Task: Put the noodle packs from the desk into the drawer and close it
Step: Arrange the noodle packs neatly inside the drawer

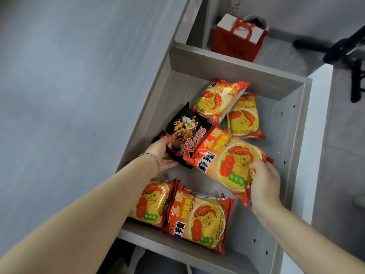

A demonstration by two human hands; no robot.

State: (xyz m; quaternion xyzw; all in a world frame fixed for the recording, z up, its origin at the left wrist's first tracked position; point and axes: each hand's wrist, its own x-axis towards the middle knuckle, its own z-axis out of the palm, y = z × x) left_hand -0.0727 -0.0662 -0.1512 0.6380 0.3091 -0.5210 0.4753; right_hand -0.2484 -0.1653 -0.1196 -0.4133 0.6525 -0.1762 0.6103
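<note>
The grey wooden drawer point(207, 62) stands pulled open below me, with several noodle packs inside. My left hand point(160, 153) grips the near end of a black noodle pack point(187, 135) over the drawer's left side. My right hand point(264, 184) grips the right edge of a large orange noodle pack point(223, 161), which overlaps the black one. Two orange packs point(217, 99) point(244, 117) lie at the drawer's far end. Two more orange packs point(152, 202) point(199, 218) lie at the near end, the left one partly under my forearm.
The grey desk top point(69, 86) fills the left of the view. A red and white gift bag point(239, 38) stands on the floor beyond the drawer. Black chair legs point(345, 52) reach in at the upper right. The drawer's white front panel point(314, 135) runs along its right side.
</note>
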